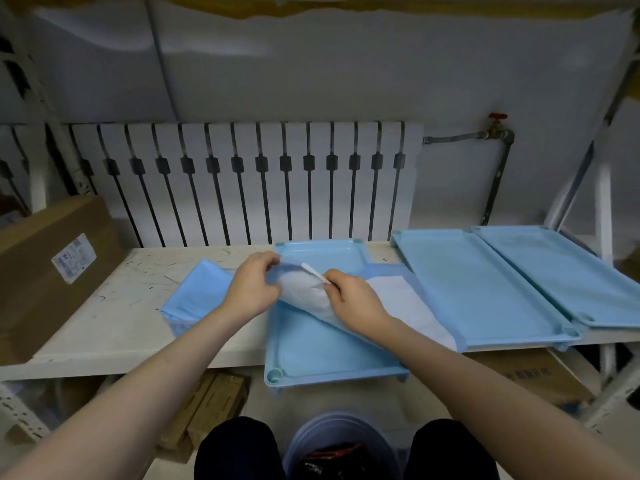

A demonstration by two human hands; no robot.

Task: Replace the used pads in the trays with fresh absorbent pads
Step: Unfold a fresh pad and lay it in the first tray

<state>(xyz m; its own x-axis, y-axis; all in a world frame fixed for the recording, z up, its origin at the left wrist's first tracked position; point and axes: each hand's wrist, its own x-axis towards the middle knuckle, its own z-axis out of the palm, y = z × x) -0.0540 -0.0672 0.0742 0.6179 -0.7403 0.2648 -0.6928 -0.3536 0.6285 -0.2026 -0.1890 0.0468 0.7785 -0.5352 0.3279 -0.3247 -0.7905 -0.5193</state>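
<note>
**Sam:** Where is the pad right now?

**Me:** The pad (304, 292) is right between my hands, lifted up a little. The rest of it trails off under my right hand and lies across the tray (273, 374).

**Sam:** What are your hands doing?

**Me:** My left hand (251, 289) pinches the top edge of the pad with its fingers curled. My right hand (353, 299) pinches a thin white strip (315, 273) that sticks out from the pad's corner.

**Sam:** Is the pad hard to hold?

**Me:** I think it is very light and floppy, like a soft paper sheet. It bends and sags where I don't hold it. It could tear if I pull too hard, so I would go slowly.

**Sam:** Where is the best place to grab it?

**Me:** By the blue edges and the corners, I think, one hand on each side. Then it should stay flat and not crumple.

**Sam:** Anything else close by?

**Me:** Some folded pads (197, 292) lie on the counter (114, 327), just left of my left hand. Two more trays (478, 285) sit far to the right of my right hand. A bucket (341, 441) stands below my arms, by my knees.
</note>
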